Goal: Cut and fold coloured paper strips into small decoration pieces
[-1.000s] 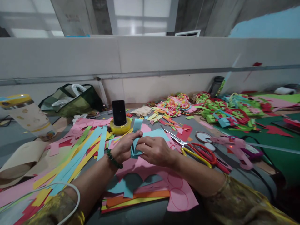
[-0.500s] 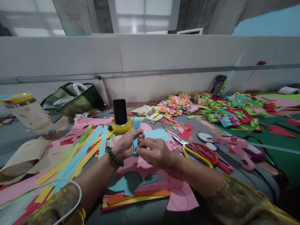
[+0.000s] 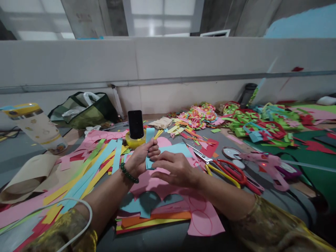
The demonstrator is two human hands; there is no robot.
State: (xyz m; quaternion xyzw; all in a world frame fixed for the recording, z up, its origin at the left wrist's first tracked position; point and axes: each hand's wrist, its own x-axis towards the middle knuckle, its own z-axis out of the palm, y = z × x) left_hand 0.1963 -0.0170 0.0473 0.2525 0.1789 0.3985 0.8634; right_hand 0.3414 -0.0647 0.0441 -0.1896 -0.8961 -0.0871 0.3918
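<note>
Forearms [image 3: 112, 204] slant inward, left hand [image 3: 143, 155] curled around a light-blue strip [image 3: 150, 134], right hand [image 3: 179, 170] beside it, loosely spread.

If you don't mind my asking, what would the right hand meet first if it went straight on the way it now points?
Most likely the blue strip held in the left hand; the right hand points toward its lower end, though depth is unclear.

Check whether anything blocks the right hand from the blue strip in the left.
Nothing visible does: the right hand is close beside the blue strip, which the left hand grips. The scissors lie off to the right.
</note>
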